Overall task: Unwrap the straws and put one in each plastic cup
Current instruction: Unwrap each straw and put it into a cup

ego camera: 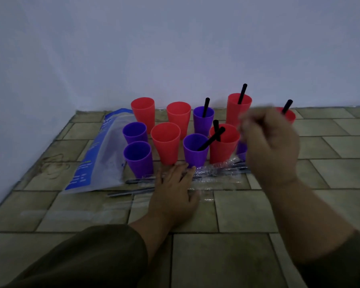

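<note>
Straws [206, 107] of black plastic, five in number, are seen standing tilted in five cups, one to a cup, their top ends well above the rims. Eleven cups are counted on the tiled floor [247, 208] near the wall [175, 48]: six red cups [165, 146] and five purple cups [138, 161], all upright and set close together, with one red and one purple partly hidden behind the right hand [270, 146]. Straws are held by three red cups and two purple ones; six cups are without. Further wrapped straws [216, 171] are laid flat just in front of the cups, in clear, glossy film; their number cannot be told. The left hand [175, 192] is laid on them, fingers stretched out and flat. The right hand is raised before the cups with fingers curled, but it is blurred, and whether anything is gripped cannot be told. One blue and clear bag [96, 154] is lying left of the cups.
</note>
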